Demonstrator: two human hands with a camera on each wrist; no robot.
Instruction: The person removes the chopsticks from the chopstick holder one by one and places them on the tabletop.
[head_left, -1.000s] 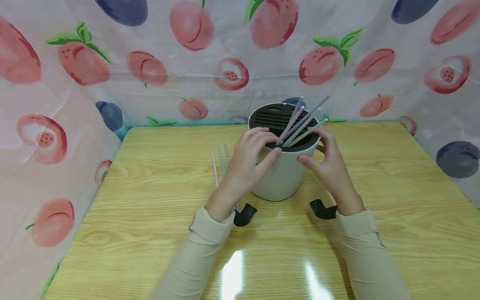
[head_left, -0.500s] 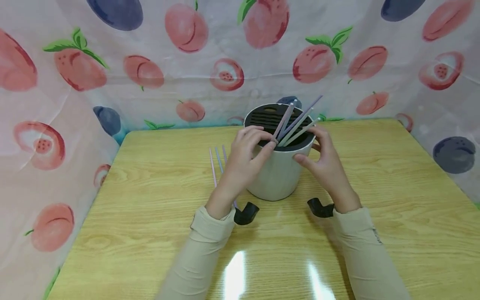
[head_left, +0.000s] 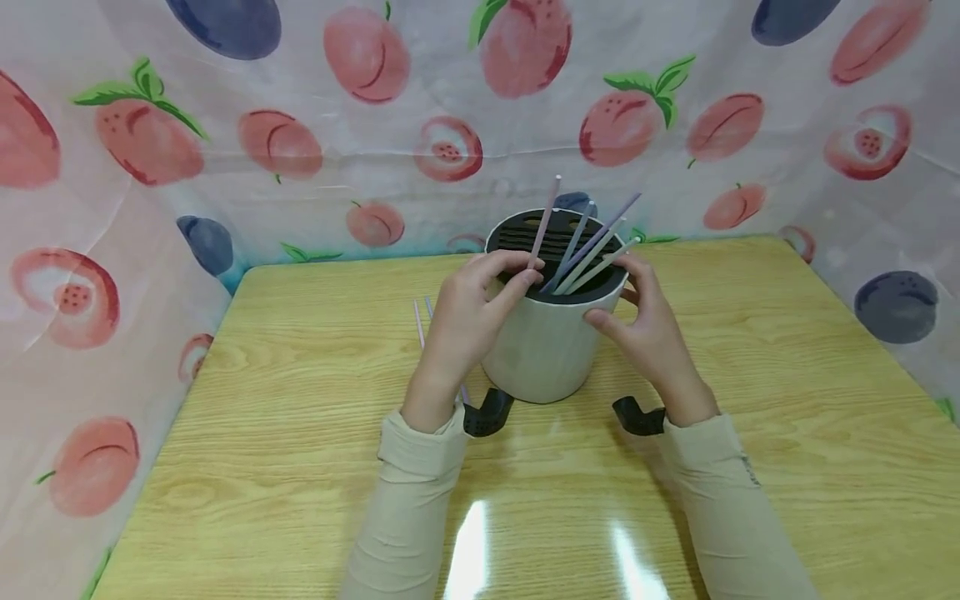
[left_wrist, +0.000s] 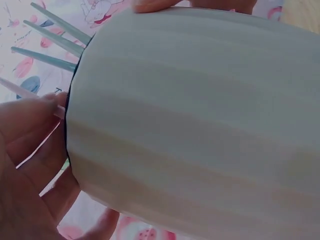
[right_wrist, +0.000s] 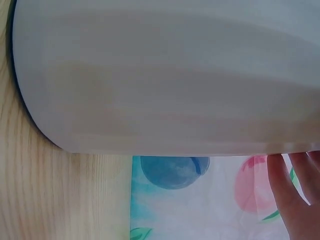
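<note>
A round white utensil holder with a black slotted top stands upright on the table. My left hand pinches a pink chopstick between thumb and fingers at the holder's left rim; its lower end is hidden behind the hand and rim. Several pastel chopsticks lean to the right in the open front compartment. My right hand grips the holder's right rim, thumb on the front and fingers round the side. In the left wrist view, the pink chopstick slants up from the black rim.
On the table, a pink chopstick and others beside it lie partly hidden under the left forearm. Black curved wrist pieces stick out at both cuffs. A fruit-print cloth hangs behind and at the sides.
The left hand has shifted left with the pink chopstick, which now stands more upright and apart from the leaning bunch. My right hand keeps its grip on the rim.
</note>
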